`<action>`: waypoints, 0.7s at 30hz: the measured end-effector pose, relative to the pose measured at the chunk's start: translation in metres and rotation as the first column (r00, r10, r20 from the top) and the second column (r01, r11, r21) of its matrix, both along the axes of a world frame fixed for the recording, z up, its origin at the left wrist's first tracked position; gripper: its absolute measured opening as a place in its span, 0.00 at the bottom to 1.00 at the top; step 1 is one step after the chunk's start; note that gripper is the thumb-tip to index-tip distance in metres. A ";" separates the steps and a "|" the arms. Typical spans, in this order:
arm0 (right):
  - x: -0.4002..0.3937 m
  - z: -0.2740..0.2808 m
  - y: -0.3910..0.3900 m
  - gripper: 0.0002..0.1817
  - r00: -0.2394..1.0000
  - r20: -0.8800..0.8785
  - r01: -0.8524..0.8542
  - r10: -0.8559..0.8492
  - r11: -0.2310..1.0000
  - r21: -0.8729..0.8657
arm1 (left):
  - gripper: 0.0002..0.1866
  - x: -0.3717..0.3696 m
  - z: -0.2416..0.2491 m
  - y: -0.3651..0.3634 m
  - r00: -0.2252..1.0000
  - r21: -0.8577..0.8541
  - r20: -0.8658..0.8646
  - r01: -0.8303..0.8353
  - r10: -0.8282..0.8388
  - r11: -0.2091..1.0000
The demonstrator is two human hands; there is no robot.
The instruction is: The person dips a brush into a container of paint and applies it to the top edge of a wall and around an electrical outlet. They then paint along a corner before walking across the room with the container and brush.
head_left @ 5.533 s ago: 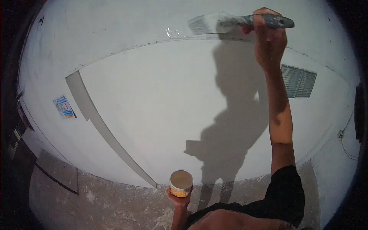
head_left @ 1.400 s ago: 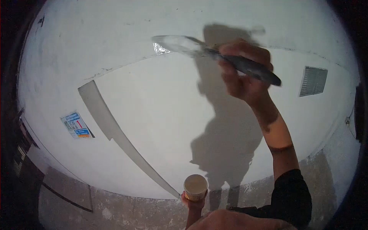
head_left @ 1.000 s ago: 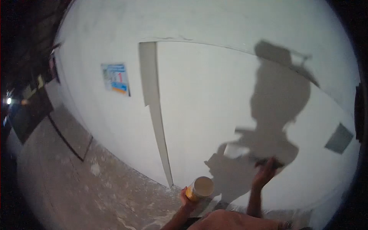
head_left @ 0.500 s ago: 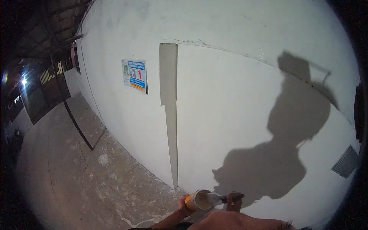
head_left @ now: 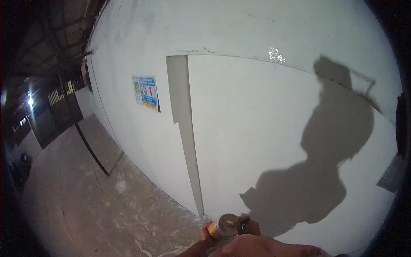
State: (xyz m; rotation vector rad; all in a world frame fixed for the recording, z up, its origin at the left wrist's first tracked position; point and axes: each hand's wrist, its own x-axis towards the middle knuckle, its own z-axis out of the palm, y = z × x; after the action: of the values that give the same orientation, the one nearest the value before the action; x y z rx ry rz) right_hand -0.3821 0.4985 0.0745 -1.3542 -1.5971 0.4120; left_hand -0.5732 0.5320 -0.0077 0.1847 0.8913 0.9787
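Low in the head view, my left hand [head_left: 206, 233] is wrapped round the outside of a yellow-orange can [head_left: 214, 230], its open top tilted toward the wall. My right hand [head_left: 251, 228] grips a paintbrush [head_left: 242, 221] by its dark handle, right at the can's rim. The bristle end reaches into the can's mouth and is mostly hidden. Beyond both hands rises a white wall [head_left: 239, 128], with a grey-beige strip [head_left: 182, 94] running down it, broad at the top and narrow near the floor.
A printed sign [head_left: 146, 93] is fixed to the wall at left. My shadow [head_left: 304, 188] falls across the wall's right part. A grey vent-like panel [head_left: 389, 175] sits far right. A thin dark pole [head_left: 87, 143] stands on the rough concrete floor [head_left: 94, 205].
My right hand has moved left toward the can, and the paintbrush's pale bristles have gone down into it. The view has shifted slightly; the left hand keeps its grip on the can.
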 end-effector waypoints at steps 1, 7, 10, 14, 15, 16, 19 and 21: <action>-0.002 -0.009 0.001 0.11 0.998 -0.059 0.012 -0.009 0.999 0.045 | 0.28 -0.005 -0.028 0.006 1.000 0.062 0.024 0.001 -0.002 0.998; -0.030 -0.040 -0.003 0.15 0.974 -0.172 0.175 -0.144 0.967 0.184 | 0.28 -0.036 -0.100 0.044 0.992 0.136 0.128 -0.001 -0.016 0.991; -0.060 -0.034 0.008 0.09 0.777 -0.620 0.149 -0.111 0.989 0.009 | 0.30 -0.050 -0.061 0.063 0.986 0.171 0.135 0.070 -0.094 0.983; -0.088 0.037 0.025 0.09 0.982 -0.015 0.184 -0.186 0.954 0.235 | 0.34 -0.080 -0.024 0.077 0.983 0.548 -0.132 0.179 -0.126 0.817; -0.093 0.040 0.035 0.09 0.977 -0.012 0.211 -0.215 0.946 0.247 | 0.34 -0.084 -0.077 0.107 0.972 0.388 0.020 0.207 -0.232 0.898; -0.101 0.040 0.032 0.08 0.956 0.015 0.284 -0.291 0.941 0.185 | 0.34 -0.089 -0.131 0.137 0.942 0.186 0.196 0.236 -0.271 0.954; -0.120 0.035 0.048 0.07 0.937 -0.057 0.350 -0.345 0.926 0.144 | 0.36 -0.096 -0.073 0.149 0.914 -0.036 0.315 0.281 -0.256 0.959; -0.131 0.035 0.051 0.07 0.937 -0.152 0.336 -0.313 0.929 0.155 | 0.36 -0.103 -0.006 0.139 0.906 -0.040 0.324 0.300 -0.272 0.953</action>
State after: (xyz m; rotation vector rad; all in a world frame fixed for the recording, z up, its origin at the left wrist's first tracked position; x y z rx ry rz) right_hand -0.5135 0.5498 0.1099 -1.3945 -1.2457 0.1434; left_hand -0.6764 0.6711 -0.0142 0.0759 0.5907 0.6674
